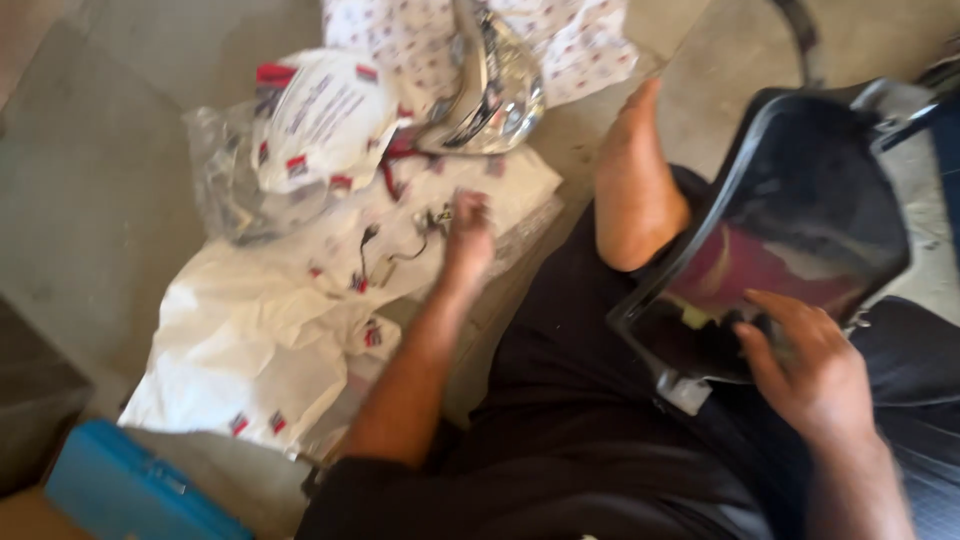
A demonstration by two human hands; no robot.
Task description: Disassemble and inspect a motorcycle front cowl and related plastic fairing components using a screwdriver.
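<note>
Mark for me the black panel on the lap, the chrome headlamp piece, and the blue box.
black panel (800, 190), head view, on its dark inner face.
chrome headlamp piece (497, 95), head view, on the shiny curved shell.
blue box (130, 488), head view, on its lid.

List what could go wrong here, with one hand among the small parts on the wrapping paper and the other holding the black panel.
1. The left hand reaches into small wired parts lying loose on crumpled white wrapping paper; they could snag, or slip into the folds.
2. The black panel rests on the lap, steadied only by the right hand; it might slide off onto the concrete floor.
3. The shiny chrome part sits close by and might get knocked or scratched.
</note>
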